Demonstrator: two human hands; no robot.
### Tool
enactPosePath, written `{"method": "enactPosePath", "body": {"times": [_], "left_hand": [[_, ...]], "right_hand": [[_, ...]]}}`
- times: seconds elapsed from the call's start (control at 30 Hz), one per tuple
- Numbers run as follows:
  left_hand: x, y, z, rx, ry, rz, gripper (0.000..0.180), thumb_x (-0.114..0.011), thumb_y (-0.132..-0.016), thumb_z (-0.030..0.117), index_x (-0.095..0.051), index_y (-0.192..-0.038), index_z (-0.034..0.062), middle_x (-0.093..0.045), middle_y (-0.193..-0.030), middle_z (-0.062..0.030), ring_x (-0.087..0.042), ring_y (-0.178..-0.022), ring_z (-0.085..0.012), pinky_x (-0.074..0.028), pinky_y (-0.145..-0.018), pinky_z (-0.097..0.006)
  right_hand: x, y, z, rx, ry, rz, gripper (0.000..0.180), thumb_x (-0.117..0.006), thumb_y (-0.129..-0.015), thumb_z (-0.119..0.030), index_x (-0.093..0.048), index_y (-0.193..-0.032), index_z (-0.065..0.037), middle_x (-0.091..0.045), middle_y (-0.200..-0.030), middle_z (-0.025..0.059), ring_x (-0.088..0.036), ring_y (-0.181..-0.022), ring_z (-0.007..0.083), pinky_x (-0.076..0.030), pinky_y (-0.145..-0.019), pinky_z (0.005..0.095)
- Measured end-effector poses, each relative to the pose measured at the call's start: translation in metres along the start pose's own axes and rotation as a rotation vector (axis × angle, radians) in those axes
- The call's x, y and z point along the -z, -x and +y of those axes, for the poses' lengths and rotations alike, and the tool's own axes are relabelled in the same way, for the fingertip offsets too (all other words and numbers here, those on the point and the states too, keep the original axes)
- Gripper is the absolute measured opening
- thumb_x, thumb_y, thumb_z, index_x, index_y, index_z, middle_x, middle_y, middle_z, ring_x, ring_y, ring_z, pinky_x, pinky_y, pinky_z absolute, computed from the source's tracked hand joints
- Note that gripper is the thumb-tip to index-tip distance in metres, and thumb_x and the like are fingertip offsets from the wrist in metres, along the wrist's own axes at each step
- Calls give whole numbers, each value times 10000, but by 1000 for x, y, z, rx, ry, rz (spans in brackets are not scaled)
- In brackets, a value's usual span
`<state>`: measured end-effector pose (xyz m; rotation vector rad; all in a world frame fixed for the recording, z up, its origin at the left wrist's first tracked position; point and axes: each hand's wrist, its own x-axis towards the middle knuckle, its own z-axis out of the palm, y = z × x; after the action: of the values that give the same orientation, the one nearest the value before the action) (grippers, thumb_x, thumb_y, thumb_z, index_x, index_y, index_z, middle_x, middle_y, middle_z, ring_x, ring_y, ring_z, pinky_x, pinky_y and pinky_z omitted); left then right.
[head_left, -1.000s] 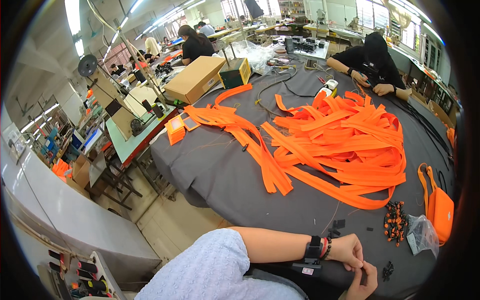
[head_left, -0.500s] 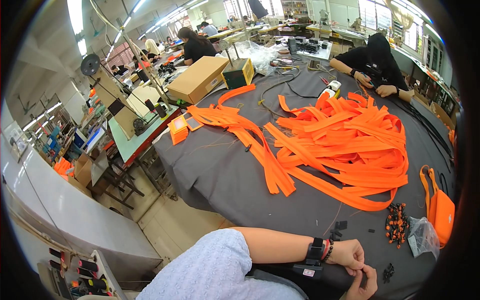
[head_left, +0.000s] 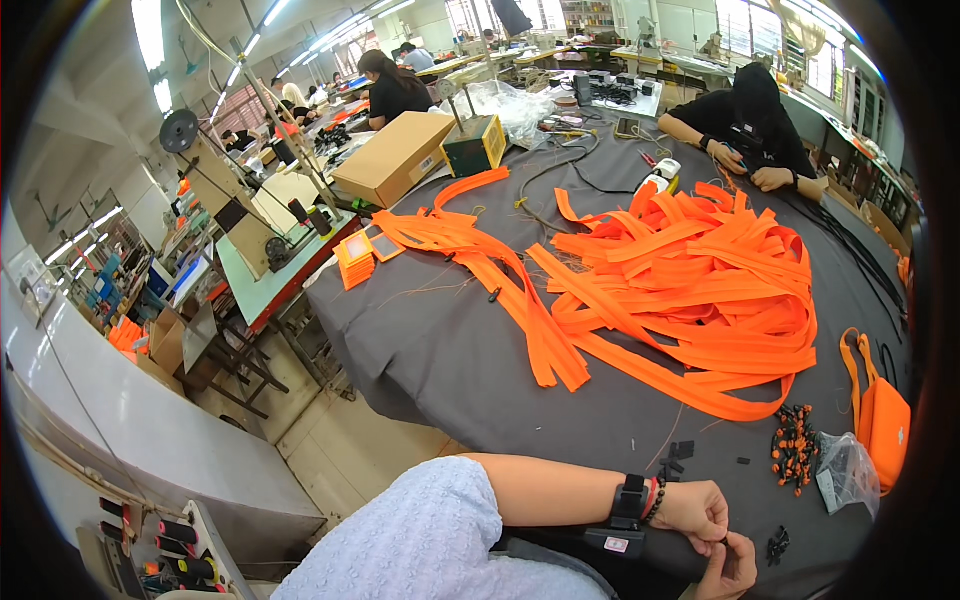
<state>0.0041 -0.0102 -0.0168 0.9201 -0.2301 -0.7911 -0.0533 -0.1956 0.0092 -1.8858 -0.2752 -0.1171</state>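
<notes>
I see left hand and right hand pinching small dark piece, mostly hidden; if pinch slips, it may drop among loose black parts

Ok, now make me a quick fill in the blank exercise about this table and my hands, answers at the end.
1. Of your left hand and right hand, the ____ one is nearer the loose black parts.
2. The beaded bracelet is on your ____ wrist.
3. The big heap of strips is coloured ____.
4. The cloth under the strips is coloured ____.

Missing words: right; left; orange; grey.
</notes>
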Motion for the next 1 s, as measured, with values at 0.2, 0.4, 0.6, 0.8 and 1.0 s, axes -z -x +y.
{"method": "enactPosePath", "body": {"times": [0.2,0.4,0.6,0.8,1.0], "left_hand": [[-3,0,2,-44,-98,79,169,-656,-912,102,-609,-903,-60,-700,-834,-123,-695,-719,-120,-585,-675,-213],[-4,5,4,-80,-179,134,155,-655,-901,85,-613,-873,-62,-698,-796,-125,-697,-704,-126,-579,-652,-214],[-4,3,2,-93,-242,117,174,-680,-900,90,-634,-855,-72,-700,-801,-123,-700,-718,-144,-588,-678,-247],[8,3,11,6,-272,118,147,-635,-954,116,-641,-980,-29,-685,-948,-99,-682,-867,-140,-574,-759,-268],[-15,5,22,51,-419,175,149,-632,-947,71,-621,-1016,-61,-685,-986,-117,-674,-892,-158,-559,-810,-264]], "right_hand": [[0,-2,6,39,-75,-11,160,-672,-892,25,-657,-1051,26,-668,-976,64,-627,-913,148,-493,-869,270],[-5,-2,-4,32,86,-13,163,-657,-894,42,-667,-1055,17,-660,-964,68,-622,-909,153,-502,-849,272],[-12,-6,0,100,18,4,114,-593,-857,92,-597,-963,48,-594,-898,78,-592,-838,150,-475,-784,262],[-17,-22,-12,176,136,150,151,-727,-779,39,-703,-919,-12,-695,-845,122,-676,-744,248,-532,-698,308],[7,-7,4,125,17,103,153,-690,-831,19,-712,-980,-10,-685,-890,104,-666,-785,215,-527,-691,296]]}}
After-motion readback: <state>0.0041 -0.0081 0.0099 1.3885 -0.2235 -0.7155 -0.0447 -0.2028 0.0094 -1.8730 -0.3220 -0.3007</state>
